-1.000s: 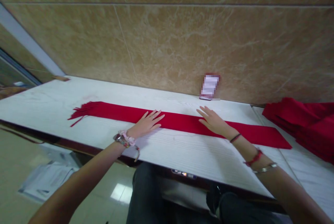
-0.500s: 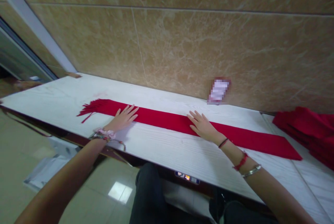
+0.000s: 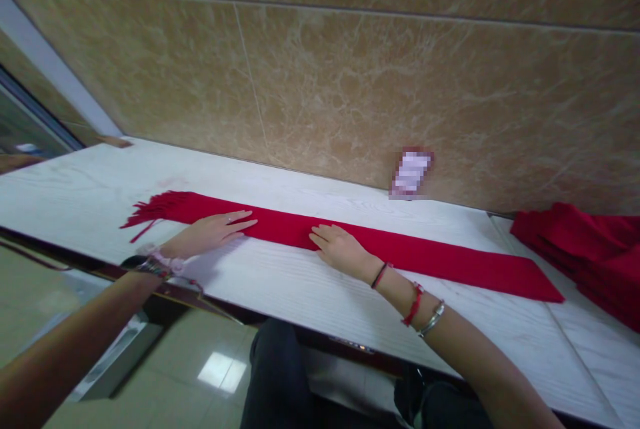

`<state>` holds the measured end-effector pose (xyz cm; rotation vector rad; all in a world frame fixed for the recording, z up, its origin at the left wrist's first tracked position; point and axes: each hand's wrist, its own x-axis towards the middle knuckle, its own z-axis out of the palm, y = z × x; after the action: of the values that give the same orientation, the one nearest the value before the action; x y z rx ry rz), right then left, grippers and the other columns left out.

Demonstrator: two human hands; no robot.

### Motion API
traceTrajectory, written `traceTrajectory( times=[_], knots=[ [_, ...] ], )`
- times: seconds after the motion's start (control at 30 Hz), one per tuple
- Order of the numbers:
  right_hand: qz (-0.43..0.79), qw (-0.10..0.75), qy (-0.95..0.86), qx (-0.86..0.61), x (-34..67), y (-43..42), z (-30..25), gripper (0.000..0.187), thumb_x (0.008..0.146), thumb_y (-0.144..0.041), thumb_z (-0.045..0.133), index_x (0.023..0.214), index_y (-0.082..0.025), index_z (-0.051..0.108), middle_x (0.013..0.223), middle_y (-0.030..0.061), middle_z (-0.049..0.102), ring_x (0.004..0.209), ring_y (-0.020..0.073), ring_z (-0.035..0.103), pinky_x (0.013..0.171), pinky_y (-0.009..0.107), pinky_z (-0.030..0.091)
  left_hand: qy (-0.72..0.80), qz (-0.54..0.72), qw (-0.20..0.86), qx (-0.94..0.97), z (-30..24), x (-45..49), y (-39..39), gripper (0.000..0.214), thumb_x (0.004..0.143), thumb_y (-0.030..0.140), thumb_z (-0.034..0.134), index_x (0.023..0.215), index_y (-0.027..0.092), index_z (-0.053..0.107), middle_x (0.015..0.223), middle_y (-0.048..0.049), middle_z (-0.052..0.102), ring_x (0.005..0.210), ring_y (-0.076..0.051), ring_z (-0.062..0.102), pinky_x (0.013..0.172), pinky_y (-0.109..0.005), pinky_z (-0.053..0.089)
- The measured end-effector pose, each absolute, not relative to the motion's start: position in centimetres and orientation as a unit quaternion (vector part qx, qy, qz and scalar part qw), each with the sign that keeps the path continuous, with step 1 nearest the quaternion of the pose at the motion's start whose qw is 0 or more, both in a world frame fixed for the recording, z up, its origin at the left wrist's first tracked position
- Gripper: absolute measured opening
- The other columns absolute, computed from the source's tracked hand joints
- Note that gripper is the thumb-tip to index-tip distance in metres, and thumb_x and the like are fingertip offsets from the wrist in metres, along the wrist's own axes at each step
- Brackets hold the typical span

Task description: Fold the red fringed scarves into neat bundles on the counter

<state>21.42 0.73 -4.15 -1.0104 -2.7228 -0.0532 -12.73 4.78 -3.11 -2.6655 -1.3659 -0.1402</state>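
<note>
A long red scarf (image 3: 430,252), folded into a narrow strip, lies flat across the white table. Its fringe (image 3: 160,208) spreads at the left end, with one strand hanging toward the front edge. My left hand (image 3: 213,232) rests palm down on the scarf near the fringe, fingers stretched out. Further right, my right hand (image 3: 343,249) lies on the scarf's middle, fingers extended and fairly close together. Neither hand grips the cloth; both press on its upper face.
Folded red cloth (image 3: 585,249) is piled at the table's right end. A phone-like object with a blurred screen (image 3: 411,172) leans against the marbled tile wall (image 3: 325,82). The white table (image 3: 290,282) runs along the wall. A small brown block (image 3: 116,141) sits at the back left corner.
My right hand has slid left along the scarf, closer to my left hand. My left hand has turned flatter and shifted slightly left. The view has moved a little to the right.
</note>
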Motion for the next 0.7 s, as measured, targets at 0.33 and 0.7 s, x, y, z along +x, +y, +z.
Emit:
traceTrajectory(
  times=[0.33, 0.7],
  knots=[
    [-0.043, 0.107, -0.936, -0.334, 12.1, 3.2, -4.1, 0.025, 0.091, -0.014, 0.038, 0.092, -0.012, 0.063, 0.095, 0.0097, 0.065, 0.09, 0.0204, 0.057, 0.075, 0.032, 0.048, -0.496, 0.034, 0.094, -0.863, -2.2, -16.4, 3.8, 0.049, 0.077, 0.004, 0.029, 0.111, 0.017, 0.062, 0.114, -0.012, 0.061, 0.107, -0.022, 0.056, 0.092, -0.037, 0.044],
    [-0.068, 0.099, -0.943, -0.309, 11.4, 2.9, -3.6, 0.023, 0.092, -0.012, 0.036, 0.094, -0.012, 0.058, 0.091, 0.0102, 0.062, 0.088, 0.0216, 0.056, 0.069, 0.033, 0.046, -0.524, 0.034, 0.156, -0.837, -1.5, -18.2, 4.1, 0.04, 0.081, 0.003, 0.027, 0.102, 0.015, 0.059, 0.105, -0.0063, 0.062, 0.1, -0.019, 0.055, 0.092, -0.037, 0.042]
  ],
)
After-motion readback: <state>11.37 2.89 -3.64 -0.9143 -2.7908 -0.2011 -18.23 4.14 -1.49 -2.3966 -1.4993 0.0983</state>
